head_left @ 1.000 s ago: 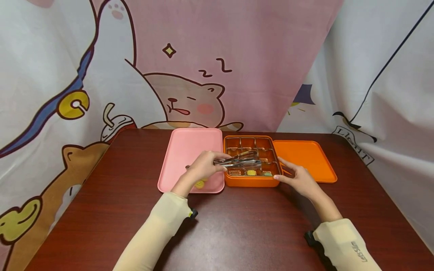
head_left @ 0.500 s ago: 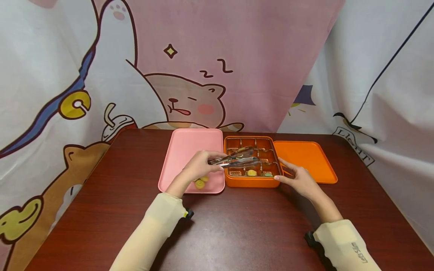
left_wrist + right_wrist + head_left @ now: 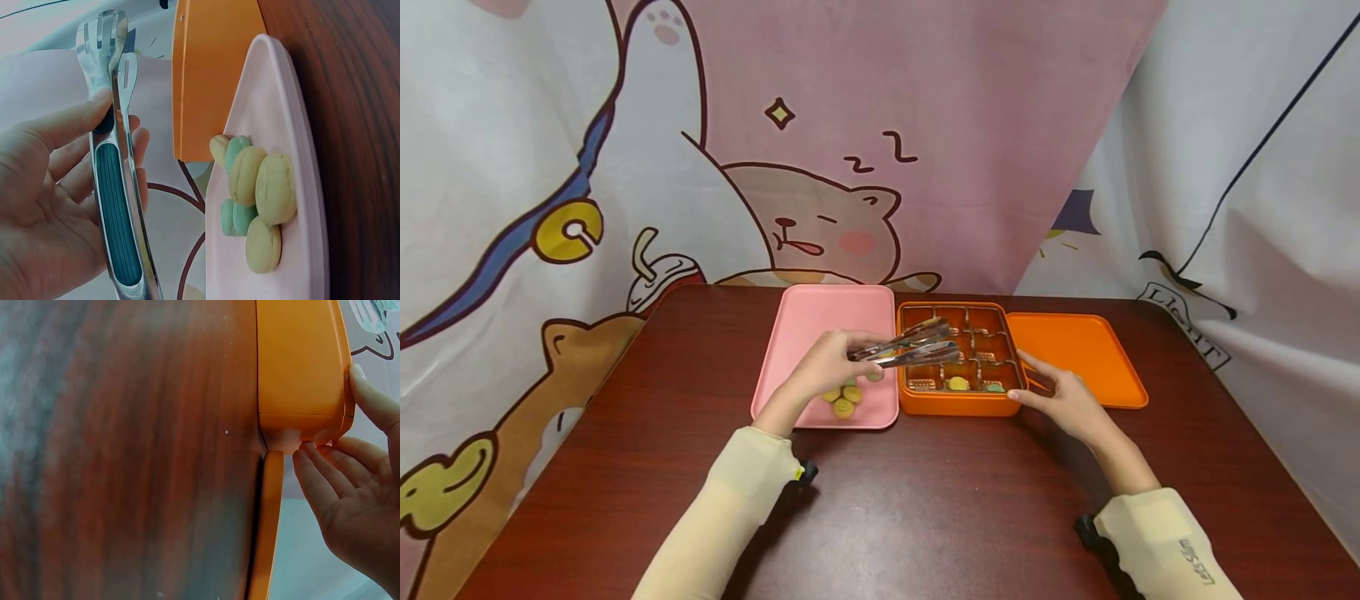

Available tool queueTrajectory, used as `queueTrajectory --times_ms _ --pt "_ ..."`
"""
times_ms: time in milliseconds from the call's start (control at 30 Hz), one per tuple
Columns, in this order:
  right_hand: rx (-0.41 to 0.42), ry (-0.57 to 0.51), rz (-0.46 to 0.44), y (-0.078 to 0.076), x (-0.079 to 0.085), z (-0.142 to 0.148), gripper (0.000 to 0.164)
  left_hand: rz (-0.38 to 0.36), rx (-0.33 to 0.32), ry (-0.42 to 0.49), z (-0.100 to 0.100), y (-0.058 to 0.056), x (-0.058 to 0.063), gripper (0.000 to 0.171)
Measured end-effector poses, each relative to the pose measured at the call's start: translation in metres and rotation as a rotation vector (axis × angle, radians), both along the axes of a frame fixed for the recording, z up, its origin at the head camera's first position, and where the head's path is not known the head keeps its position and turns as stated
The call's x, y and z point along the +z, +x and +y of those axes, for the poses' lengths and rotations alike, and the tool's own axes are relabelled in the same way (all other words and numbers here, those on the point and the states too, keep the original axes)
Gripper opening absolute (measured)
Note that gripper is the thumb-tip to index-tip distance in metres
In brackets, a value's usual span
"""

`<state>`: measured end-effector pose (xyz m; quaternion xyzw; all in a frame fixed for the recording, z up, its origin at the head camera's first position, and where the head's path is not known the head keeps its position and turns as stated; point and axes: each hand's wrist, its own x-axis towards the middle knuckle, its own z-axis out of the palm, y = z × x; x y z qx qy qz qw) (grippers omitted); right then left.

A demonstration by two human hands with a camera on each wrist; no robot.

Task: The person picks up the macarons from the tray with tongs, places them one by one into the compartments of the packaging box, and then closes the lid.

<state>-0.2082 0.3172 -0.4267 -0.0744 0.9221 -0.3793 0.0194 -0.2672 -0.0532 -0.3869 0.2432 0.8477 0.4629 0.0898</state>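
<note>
My left hand (image 3: 823, 364) holds metal tongs (image 3: 921, 346) with a teal grip panel. The tongs' arms stand apart, with nothing visible between them, over the left side of an orange box (image 3: 958, 406). That box has a brown divided insert; a yellow macaron (image 3: 958, 383) sits in the front middle compartment and a green macaron (image 3: 994, 387) in the front right one. Below the left hand, several yellow and green macarons (image 3: 275, 187) lie on a pink tray (image 3: 835, 312). My right hand (image 3: 1063, 400) grips the box's front right corner, thumb at the rim, fingers against the side.
An orange lid (image 3: 1078, 350) lies flat to the right of the box, close behind the right hand. The tray stands right against the box's left side. A printed curtain (image 3: 985, 125) hangs behind the dark wooden table (image 3: 925, 517).
My left hand and the tongs have moved left, away from the box's middle, uncovering more macarons on the tray. The right hand stays at the box corner.
</note>
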Motion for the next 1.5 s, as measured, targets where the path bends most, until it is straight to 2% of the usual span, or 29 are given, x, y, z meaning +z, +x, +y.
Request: queueTrajectory --times_ms 367,767,1000,1500 --pt "0.000 0.006 0.008 0.001 0.000 0.000 0.078 0.095 0.016 -0.055 -0.010 0.000 0.001 0.044" --pt "0.001 -0.002 -0.006 0.000 0.000 0.000 0.078 0.090 0.027 -0.047 -0.022 0.001 -0.002 0.042" --pt "0.002 -0.003 -0.005 -0.002 -0.002 0.001 0.078 0.113 0.036 -0.071 -0.031 0.003 -0.004 0.042" --pt "-0.004 0.000 -0.010 -0.002 -0.002 0.001 0.079 0.093 0.100 -0.106 -0.053 0.009 -0.006 0.040"
